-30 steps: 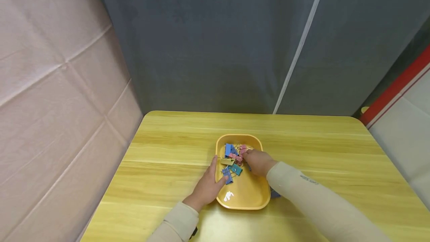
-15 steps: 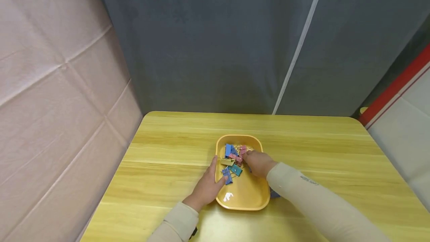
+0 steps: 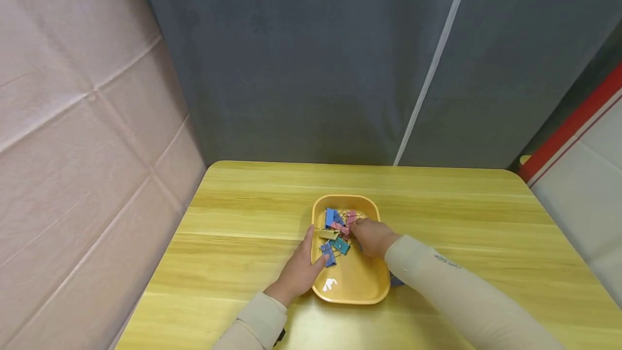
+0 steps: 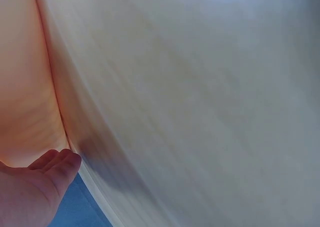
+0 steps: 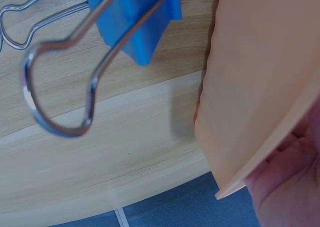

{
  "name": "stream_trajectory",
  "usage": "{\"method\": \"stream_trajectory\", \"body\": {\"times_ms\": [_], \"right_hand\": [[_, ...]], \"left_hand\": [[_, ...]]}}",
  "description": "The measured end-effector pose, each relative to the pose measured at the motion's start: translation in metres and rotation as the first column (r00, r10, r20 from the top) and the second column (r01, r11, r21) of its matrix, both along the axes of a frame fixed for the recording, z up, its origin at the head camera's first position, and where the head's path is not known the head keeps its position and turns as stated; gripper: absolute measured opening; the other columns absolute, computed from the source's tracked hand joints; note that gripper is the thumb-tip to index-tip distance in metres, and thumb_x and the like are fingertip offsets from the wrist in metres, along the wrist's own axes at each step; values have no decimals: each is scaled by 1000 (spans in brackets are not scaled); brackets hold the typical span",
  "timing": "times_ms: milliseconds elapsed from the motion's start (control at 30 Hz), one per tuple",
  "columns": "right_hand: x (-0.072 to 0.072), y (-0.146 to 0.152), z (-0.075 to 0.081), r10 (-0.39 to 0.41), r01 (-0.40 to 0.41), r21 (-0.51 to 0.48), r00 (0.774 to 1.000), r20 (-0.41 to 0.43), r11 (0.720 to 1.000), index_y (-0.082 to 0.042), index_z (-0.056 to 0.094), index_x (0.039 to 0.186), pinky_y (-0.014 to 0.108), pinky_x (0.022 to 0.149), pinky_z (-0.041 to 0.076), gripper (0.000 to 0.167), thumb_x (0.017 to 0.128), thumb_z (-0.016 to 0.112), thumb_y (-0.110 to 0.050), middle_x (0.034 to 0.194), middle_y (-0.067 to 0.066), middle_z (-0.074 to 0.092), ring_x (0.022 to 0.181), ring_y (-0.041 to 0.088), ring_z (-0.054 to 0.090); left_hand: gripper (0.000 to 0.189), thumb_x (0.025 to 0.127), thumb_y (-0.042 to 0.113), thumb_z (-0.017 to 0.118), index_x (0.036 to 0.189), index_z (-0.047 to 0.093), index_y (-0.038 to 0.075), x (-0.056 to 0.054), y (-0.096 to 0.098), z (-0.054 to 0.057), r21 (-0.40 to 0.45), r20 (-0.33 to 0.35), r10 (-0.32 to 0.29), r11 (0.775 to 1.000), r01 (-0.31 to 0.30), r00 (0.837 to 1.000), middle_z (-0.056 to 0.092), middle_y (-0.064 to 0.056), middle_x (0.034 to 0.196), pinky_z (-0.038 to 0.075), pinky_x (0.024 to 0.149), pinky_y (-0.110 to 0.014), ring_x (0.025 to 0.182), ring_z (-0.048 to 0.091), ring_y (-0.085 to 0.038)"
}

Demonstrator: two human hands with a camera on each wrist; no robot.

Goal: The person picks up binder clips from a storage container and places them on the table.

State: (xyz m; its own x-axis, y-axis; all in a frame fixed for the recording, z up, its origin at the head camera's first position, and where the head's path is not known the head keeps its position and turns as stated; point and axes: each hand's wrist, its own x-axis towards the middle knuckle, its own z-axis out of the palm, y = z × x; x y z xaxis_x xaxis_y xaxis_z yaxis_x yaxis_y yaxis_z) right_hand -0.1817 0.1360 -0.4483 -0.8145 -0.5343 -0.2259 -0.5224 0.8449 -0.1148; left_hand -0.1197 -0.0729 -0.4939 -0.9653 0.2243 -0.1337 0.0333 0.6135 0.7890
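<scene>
A yellow tray [image 3: 357,285] holds several binder clips in its far left part. Among them are a blue clip [image 3: 330,217], a pink clip [image 3: 351,216], a yellow clip [image 3: 328,234] and a teal clip [image 3: 342,246]. My left hand [image 3: 298,271] grips the tray's left side, thumb over the rim beside another blue clip [image 3: 329,255] and fingers along the outer wall [image 4: 25,87]. My right hand [image 3: 374,236] reaches over the right rim, fingertips down at the pink clips. Its fingers are mostly hidden; I cannot tell whether they hold a clip.
Outside the tray's right wall, a large blue binder clip [image 5: 132,24] lies on the wooden table [image 3: 243,220], partly covered by the right sleeve [image 3: 437,269] in the head view. A dark grey partition [image 3: 301,69] rises behind the table, and pale cloth [image 3: 87,177] hangs at left.
My right hand has shifted very slightly among the clips, its fingers still at the pink ones. The left hand and the tray stay practically where they were.
</scene>
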Motion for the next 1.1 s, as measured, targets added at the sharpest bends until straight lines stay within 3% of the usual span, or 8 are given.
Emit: {"method": "stream_trajectory", "body": {"times_ms": [200,367,667,1100], "right_hand": [[2,0,2,5,-5,-21,1000,-12,1000,0,63,107,45,80,56,32,76,70,5,95,11,62,89,30,62],[4,0,4,4,-5,-23,1000,-12,1000,-4,62,97,43,75,56,26,75,72,5,87,7,59,83,26,61],[7,2,8,13,-14,-12,999,-30,1000,2,63,110,44,79,56,35,77,72,4,96,13,62,88,29,62],[13,2,21,0,0,4,1000,-30,1000,1,63,116,39,78,56,32,84,69,0,97,12,62,87,25,61]], "left_hand": [[81,97,39,54,157,5,15,-1,-1,0,1,13,4,1000,-4,1000,25,-21,156,29,111,-58,136,34,-43],[81,97,40,54,157,6,14,1,0,0,-1,7,4,1000,-4,1000,25,-22,155,29,110,-59,135,35,-45],[81,97,39,54,157,5,14,3,0,3,-7,6,2,1000,-2,1000,25,-23,155,29,110,-60,135,35,-46],[81,98,39,54,156,5,13,4,-1,3,-9,-2,-4,1000,4,1000,25,-24,155,29,109,-61,134,34,-47]]}}
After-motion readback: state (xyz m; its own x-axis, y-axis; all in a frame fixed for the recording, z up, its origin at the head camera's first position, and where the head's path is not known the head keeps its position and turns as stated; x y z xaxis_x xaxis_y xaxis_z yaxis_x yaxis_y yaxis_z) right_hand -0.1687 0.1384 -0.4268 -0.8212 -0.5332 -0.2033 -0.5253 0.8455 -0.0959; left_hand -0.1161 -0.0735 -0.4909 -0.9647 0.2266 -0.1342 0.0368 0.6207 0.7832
